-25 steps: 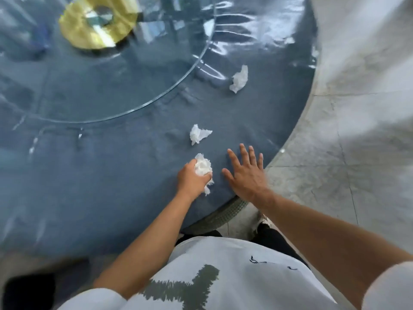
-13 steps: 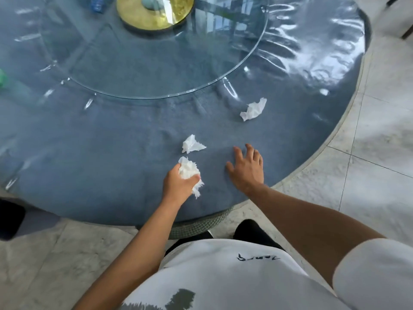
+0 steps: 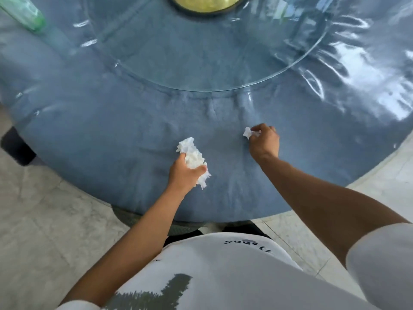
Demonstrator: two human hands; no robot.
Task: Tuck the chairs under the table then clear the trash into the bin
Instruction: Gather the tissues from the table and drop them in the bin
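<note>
Two wads of white tissue in play, both over the near part of the round blue surface [image 3: 89, 135]. The bigger crumpled bundle [image 3: 192, 155] sits in the left hand [image 3: 184, 175], fingers curled round it, loose ends spilling out near and far. To the right, the small scrap [image 3: 248, 132] is pinched in the right hand [image 3: 264, 142], knuckles bent tight. Beyond them lies the glass turntable [image 3: 201, 52] with its gold hub [image 3: 205, 3]; far left, a green bottle [image 3: 24, 14]. Pale tiled floor [image 3: 44, 209] below.
</note>
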